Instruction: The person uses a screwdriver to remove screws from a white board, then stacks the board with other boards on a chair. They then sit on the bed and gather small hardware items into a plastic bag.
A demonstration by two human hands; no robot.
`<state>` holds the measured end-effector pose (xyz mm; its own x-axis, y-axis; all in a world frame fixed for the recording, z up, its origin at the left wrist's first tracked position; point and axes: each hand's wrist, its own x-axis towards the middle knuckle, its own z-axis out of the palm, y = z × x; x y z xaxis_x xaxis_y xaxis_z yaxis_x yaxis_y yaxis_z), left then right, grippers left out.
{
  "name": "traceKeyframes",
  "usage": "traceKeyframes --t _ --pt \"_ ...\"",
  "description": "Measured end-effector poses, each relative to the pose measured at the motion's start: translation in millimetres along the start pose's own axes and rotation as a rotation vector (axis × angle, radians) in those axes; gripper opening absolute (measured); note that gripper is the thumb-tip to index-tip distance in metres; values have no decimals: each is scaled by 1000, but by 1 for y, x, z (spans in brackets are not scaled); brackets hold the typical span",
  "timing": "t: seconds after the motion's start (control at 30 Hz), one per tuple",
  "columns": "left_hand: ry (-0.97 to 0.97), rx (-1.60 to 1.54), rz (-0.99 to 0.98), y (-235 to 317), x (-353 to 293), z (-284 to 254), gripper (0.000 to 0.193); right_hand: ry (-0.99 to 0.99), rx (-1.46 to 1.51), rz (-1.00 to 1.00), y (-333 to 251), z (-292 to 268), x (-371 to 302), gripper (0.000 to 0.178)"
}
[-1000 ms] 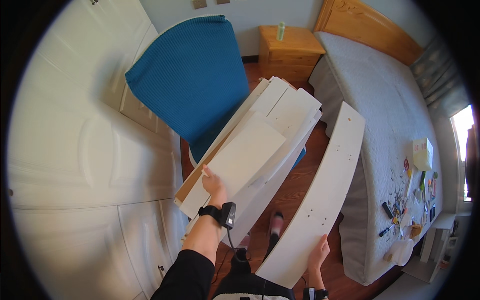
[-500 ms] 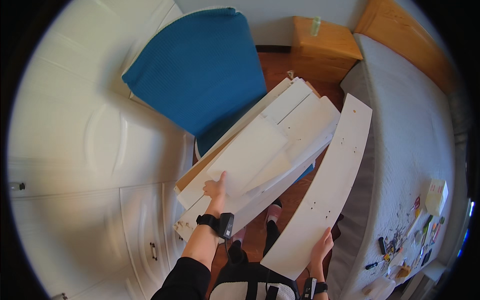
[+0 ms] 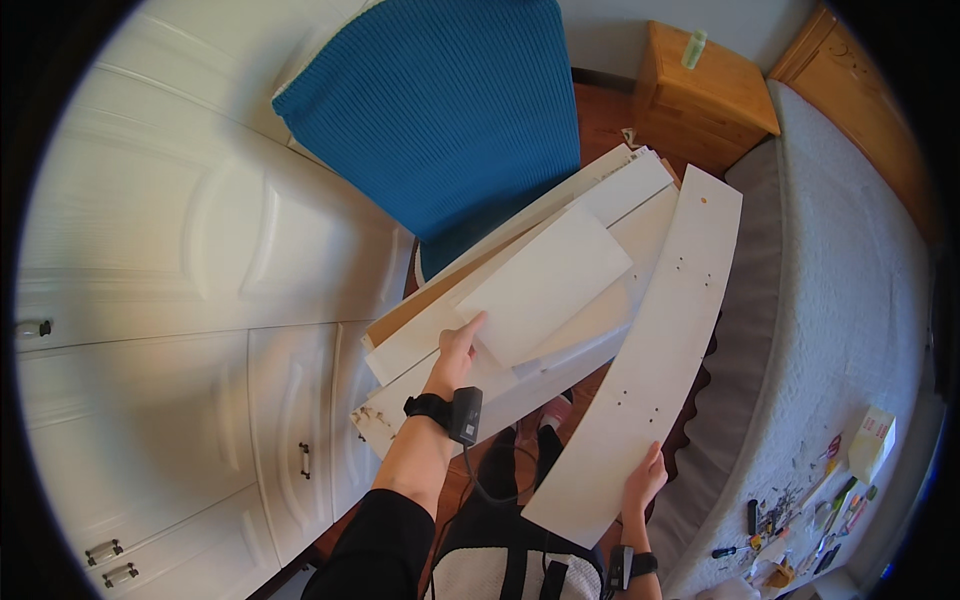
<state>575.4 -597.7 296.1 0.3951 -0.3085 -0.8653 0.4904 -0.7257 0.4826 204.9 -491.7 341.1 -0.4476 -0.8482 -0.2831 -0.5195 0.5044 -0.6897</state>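
My left hand [image 3: 458, 352] is closed on the near left corner of a short white board [image 3: 548, 280], its thumb on the upper face. That board lies over a slanting stack of white boards [image 3: 645, 235]; whether it rests on them I cannot tell. In my right hand [image 3: 643, 482] is a long white board [image 3: 668, 330] with several small holes, gripped by its right edge near the close end. The long board slants away to the far right, beside the stack and overlapping its right side in view. The fingers beneath it are hidden.
A blue-covered chair [image 3: 440, 120] stands behind the stack, with white cabinets [image 3: 150, 230] on the left. On the right, a bed [image 3: 830, 300] bears tools, loose screws and a box [image 3: 872, 443]. A wooden nightstand [image 3: 700, 95] with a bottle [image 3: 694, 50] is at the back.
The whole view has shifted, so the chair and nightstand appear farther right. My left hand and the short board have moved up and right in the picture. My right hand keeps its grip.
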Motion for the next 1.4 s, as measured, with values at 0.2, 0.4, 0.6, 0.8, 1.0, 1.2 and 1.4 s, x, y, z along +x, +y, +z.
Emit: traceKeyframes --t 0.2,0.4,0.6,0.8,1.0,1.2,1.4 --pt "-47 85 237 1 -16 17 51 133 -270 -129 11 37 3 43" --pt "-296 -212 94 -6 -3 5 62 129 -345 -101 18 56 -4 46" --pt "295 412 252 -12 33 11 96 138 -366 -58 18 57 -3 48" --pt "48 1122 845 43 42 19 105 122 -291 -65 25 48 8 47" --pt "78 1489 744 52 35 38 103 117 -315 -52 31 50 18 47" --pt "34 1326 658 45 23 40 99 128 -302 -22 33 56 23 48" --pt "146 1336 982 35 -3 36 78 139 -243 -6 23 58 22 46"
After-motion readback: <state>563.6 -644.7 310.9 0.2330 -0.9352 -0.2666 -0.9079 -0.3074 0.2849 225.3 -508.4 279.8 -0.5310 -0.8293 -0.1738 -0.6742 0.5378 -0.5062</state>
